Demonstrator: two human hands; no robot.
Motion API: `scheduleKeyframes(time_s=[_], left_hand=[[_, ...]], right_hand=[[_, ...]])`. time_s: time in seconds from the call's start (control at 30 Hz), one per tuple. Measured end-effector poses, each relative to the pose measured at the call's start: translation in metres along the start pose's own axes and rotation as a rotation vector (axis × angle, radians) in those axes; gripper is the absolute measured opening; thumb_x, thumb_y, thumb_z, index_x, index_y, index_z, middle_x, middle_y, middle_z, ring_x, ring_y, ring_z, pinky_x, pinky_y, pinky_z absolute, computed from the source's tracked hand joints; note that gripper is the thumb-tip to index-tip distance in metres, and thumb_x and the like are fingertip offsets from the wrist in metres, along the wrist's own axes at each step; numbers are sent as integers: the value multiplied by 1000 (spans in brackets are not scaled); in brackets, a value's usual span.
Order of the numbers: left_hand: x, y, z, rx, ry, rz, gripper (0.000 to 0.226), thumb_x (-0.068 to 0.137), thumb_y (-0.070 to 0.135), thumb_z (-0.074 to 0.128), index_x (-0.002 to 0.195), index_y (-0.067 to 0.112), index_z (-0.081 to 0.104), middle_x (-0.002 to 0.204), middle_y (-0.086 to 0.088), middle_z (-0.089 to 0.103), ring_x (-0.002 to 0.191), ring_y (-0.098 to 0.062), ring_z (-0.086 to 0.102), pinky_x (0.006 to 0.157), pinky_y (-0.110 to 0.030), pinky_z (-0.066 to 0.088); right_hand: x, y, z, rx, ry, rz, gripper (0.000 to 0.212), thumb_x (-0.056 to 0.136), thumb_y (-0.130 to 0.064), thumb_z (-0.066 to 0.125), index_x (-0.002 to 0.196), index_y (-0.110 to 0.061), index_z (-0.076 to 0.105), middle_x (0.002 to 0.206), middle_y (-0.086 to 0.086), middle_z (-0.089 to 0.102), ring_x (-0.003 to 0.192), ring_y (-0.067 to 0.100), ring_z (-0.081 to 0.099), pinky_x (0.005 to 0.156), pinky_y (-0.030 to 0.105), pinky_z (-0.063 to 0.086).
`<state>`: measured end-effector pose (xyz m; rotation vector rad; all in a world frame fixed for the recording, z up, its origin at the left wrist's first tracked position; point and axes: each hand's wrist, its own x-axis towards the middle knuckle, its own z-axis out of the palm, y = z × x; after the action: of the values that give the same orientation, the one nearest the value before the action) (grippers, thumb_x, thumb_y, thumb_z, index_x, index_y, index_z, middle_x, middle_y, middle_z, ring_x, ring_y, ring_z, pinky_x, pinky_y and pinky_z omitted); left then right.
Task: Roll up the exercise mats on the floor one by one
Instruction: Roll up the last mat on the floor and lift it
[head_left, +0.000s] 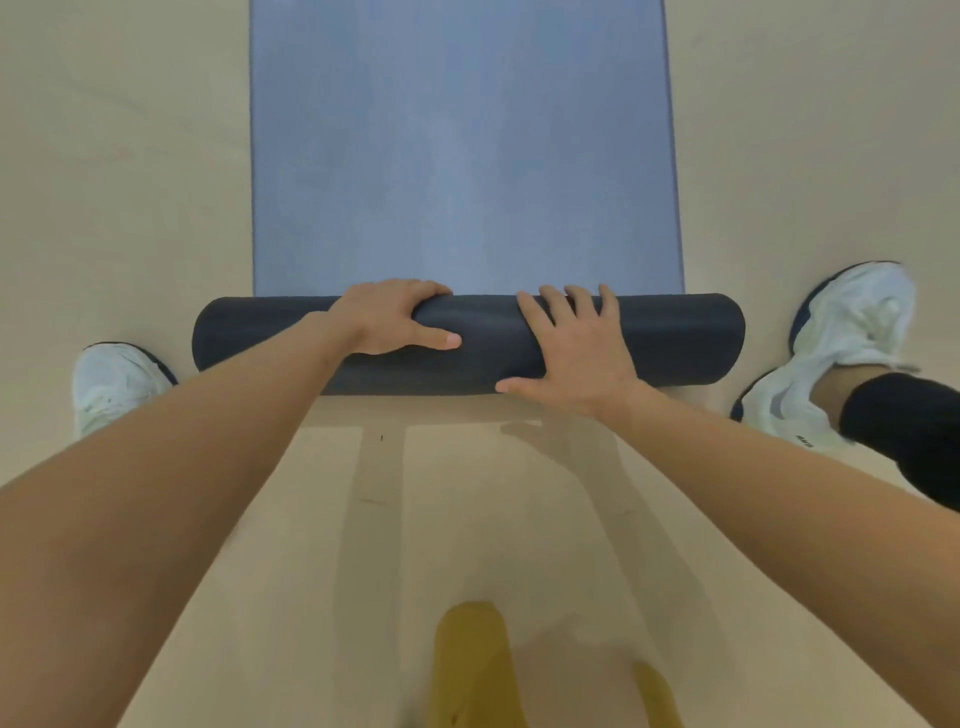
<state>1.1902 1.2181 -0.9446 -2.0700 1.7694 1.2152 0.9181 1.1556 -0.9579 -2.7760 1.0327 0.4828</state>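
On a tan floor (291, 571), the dark rolled end (488, 343) of one blue exercise mat (462, 156) lies crosswise between two white shoes (111, 384) (one each side), the left hand (387, 317) clamping it with curled fingers, the right hand (576, 353) pressing flat with fingers spread, the unrolled length stretching away ahead.
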Motion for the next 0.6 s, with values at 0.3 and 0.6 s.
scheduleKeyframes(time_s=[0.3,0.6], left_hand=[[-21,11,28,270,624,183,76,88,70,53,144,19,56,144,-3,59,130,-28,54,109,-45,36],[2,3,22,453,430,24,133,54,96,60,162,28,20,166,-5,30,151,-35,28,125,-55,16]], right_hand=[[57,34,-12,109,-79,-96,108,69,-102,27,144,-25,39,128,3,56,111,29,51,93,47,40],[99,50,-33,205,-159,15,105,75,-97,31,160,-38,13,155,4,37,138,33,38,120,60,13]])
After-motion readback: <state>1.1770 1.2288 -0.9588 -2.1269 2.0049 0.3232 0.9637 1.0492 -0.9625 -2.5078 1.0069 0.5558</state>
